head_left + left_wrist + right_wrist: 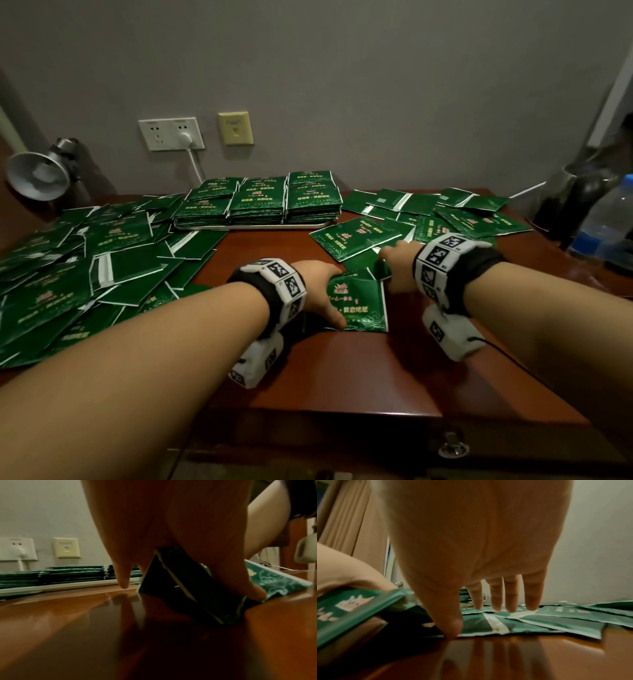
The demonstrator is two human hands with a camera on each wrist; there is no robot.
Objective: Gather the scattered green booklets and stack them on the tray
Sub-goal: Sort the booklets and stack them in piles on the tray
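Green booklets [358, 301] thin, light, floppy, glossy; likely slide; grip by edges; left hand [320, 294] clasps small bundle; right hand [488, 561] fingers straight, pressing loose booklet [530, 623].

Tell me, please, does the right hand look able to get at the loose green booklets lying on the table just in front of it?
Probably yes. The right hand is open, fingers spread just above the loose green booklets on the brown wooden table, nothing between them. The left hand grips its own small bundle of green booklets off to the side.

The flat green paper booklets [356, 301] have gold and pink writing, too blurry to read.
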